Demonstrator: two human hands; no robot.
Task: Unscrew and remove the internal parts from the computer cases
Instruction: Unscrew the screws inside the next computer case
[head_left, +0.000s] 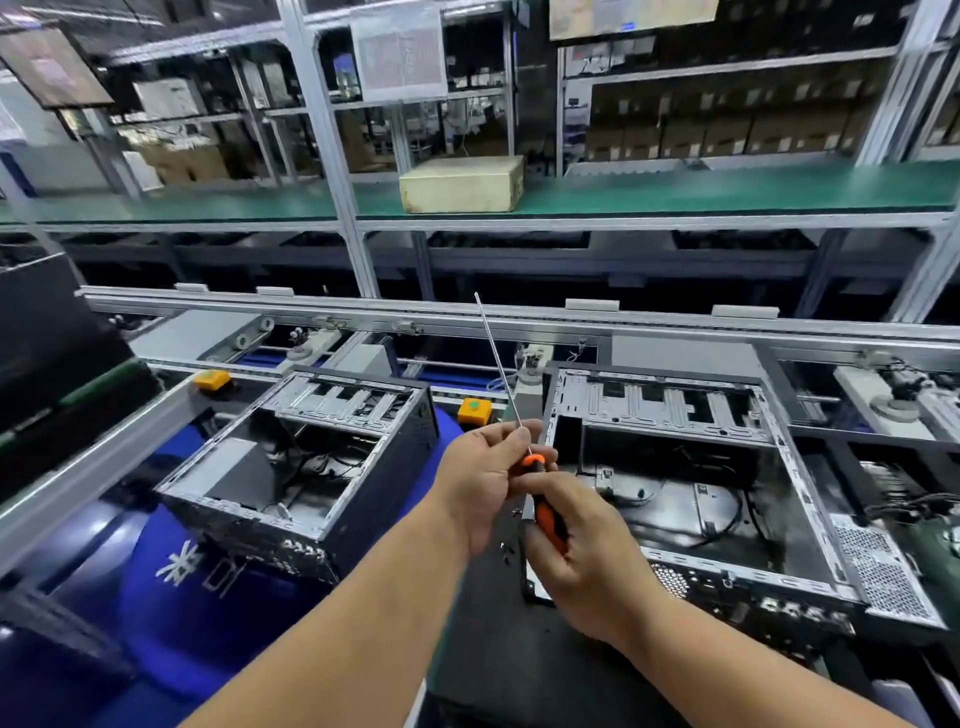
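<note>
Two hands share one screwdriver: right hand closed around its orange handle, left hand pinching the shaft, apparently steadying it between two open computer cases.

Single head-worn wide-angle view, looking forward and down from above the bench. Both forearms enter from the bottom edge, close to the lens. Open computer cases sit mid-frame, shelving farther back; edges bend with lens distortion.
</note>
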